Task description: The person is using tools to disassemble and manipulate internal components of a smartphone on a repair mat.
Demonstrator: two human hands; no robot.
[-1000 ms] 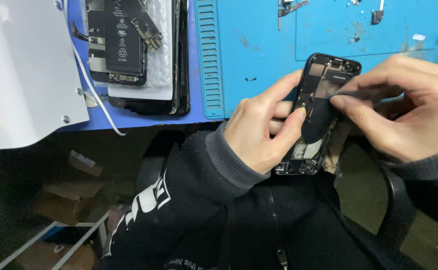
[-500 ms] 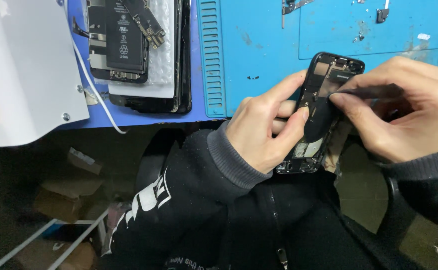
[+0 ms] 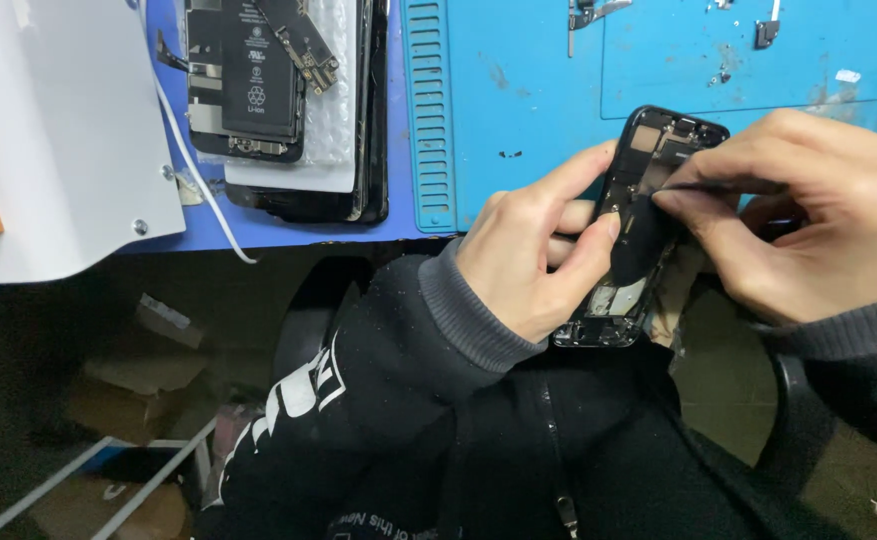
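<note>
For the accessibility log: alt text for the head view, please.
Two hands work on an opened phone held over the edge of a blue mat: the left hand grips it while the right hand presses a thin dark tool into it. Up left lie more phone parts and a white casing.

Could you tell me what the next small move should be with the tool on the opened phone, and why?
Probably a gentle lift of the thin tool under the black part it touches. The right hand pinches the tool with its tip inside the opened phone, while the left hand steadies the phone's frame over the edge of the blue mat, thumb pressed on the inside.
</note>
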